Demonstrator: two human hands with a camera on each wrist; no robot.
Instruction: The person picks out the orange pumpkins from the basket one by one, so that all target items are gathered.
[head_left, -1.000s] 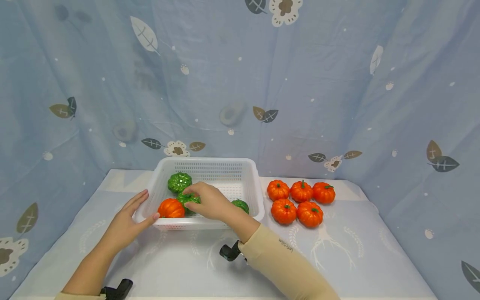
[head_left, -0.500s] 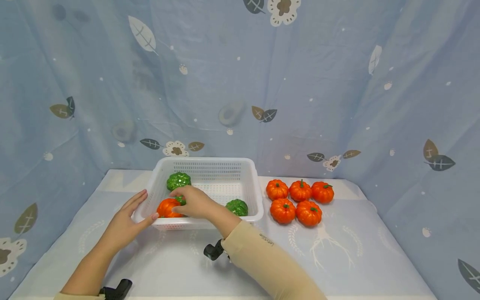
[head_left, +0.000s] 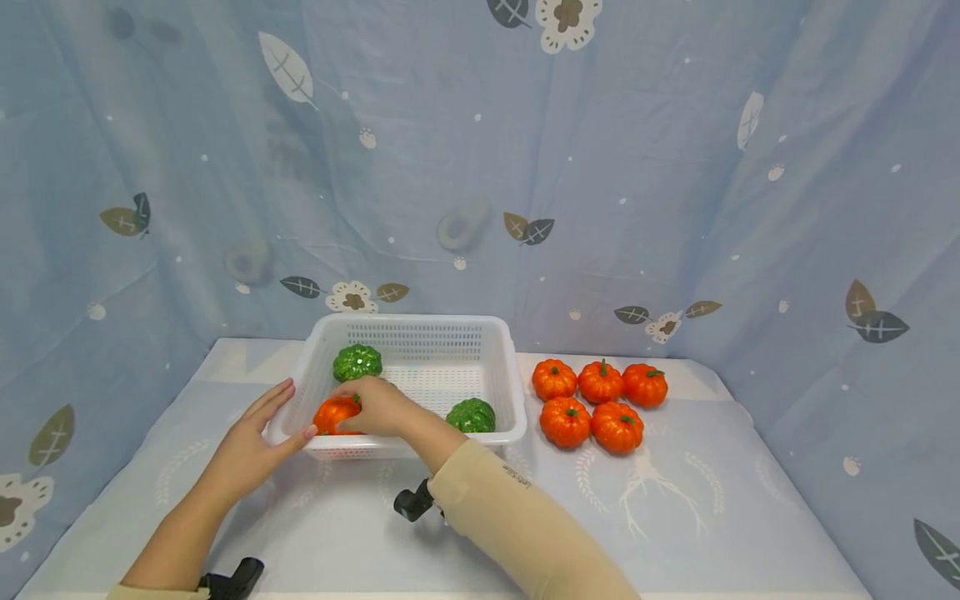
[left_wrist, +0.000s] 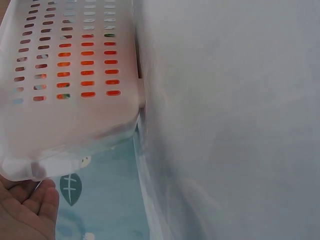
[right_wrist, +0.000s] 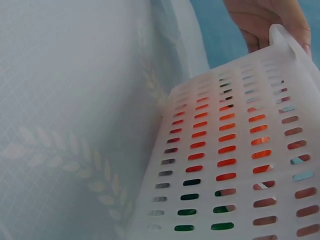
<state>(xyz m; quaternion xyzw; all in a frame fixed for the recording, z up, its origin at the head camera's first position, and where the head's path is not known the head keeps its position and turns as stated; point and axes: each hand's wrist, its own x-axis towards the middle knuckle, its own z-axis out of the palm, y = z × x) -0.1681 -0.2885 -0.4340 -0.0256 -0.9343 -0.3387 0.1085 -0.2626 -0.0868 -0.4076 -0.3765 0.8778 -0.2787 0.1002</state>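
My left hand (head_left: 253, 446) holds the front left corner of a white plastic basket (head_left: 420, 321). Its thumb lies on the front rim, with the fingers against the left side. Inside the basket, the right hand (head_left: 378, 406) grips an orange mini pumpkin (head_left: 332, 414), fingers behind it and thumb in front. Part of that pumpkin is covered by the hand. A green mini pumpkin (head_left: 357, 362) sits behind the hand, and another green pumpkin (head_left: 471, 415) lies at the front right. Beneath the right hand a further green pumpkin is almost wholly hidden; green (right_wrist: 187, 212) shows through the basket slots.
Several orange mini pumpkins (head_left: 566, 422) stand in two rows on the cloth-covered table (head_left: 712, 492), right of the basket. A patterned blue curtain (head_left: 420, 167) hangs behind the table and along both sides.
The right hand has moved left from a green pumpkin to the orange one and taken hold of it. The front right green pumpkin shows more fully. My left hand has stayed in place.
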